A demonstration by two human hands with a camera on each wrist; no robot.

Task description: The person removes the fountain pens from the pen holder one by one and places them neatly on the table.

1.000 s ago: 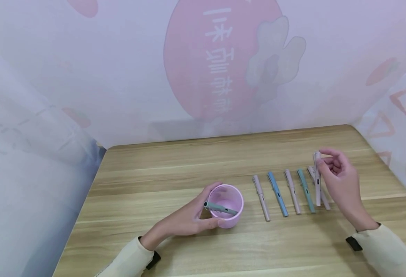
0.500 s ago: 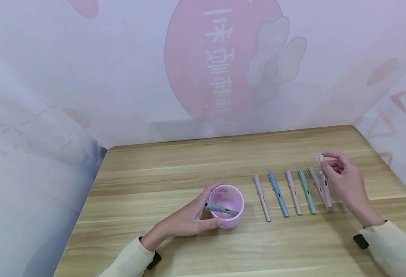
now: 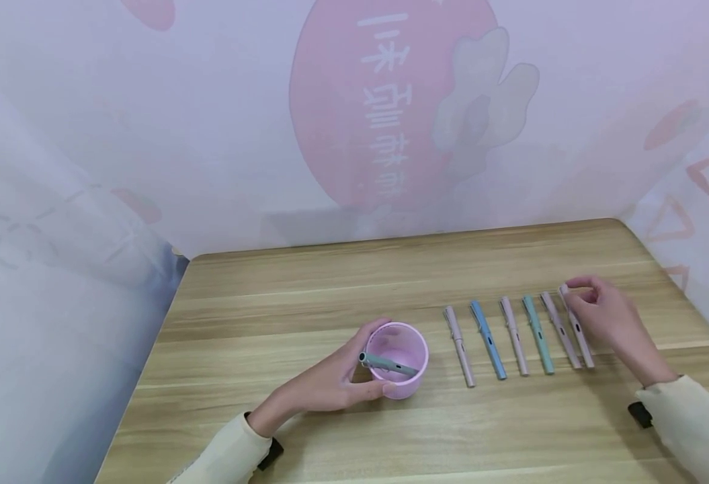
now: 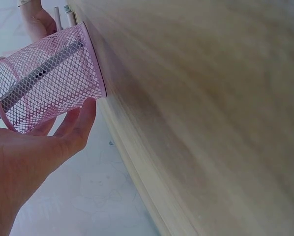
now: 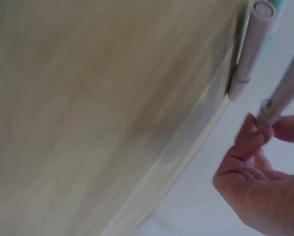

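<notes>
My left hand (image 3: 371, 361) grips a pink mesh cup (image 3: 404, 386) standing on the wooden table (image 3: 306, 296). A grey-green pen (image 3: 388, 366) leans inside it. In the left wrist view the fingers (image 4: 78, 123) curl round the mesh cup (image 4: 53, 73), and the pen (image 4: 39, 73) shows through it. My right hand (image 3: 574, 299) pinches the far end of a pink pen (image 3: 579, 331). That pen lies low at the right end of a row: pink pen (image 3: 458, 346), blue pen (image 3: 487, 339), pink pen (image 3: 513, 336), teal pen (image 3: 538, 334), pink pen (image 3: 560, 329). The right wrist view shows fingertips (image 5: 255, 135) on the held pen (image 5: 284, 93).
A printed fabric backdrop (image 3: 354, 121) closes in the table at the back and on both sides. The table's front edge runs just below my sleeves. Bare wood (image 3: 281, 296) stretches left of and behind the cup.
My right hand has lowered the pink pen from a raised tilt down to the table at the right end of the row. The left hand and cup have stayed still.
</notes>
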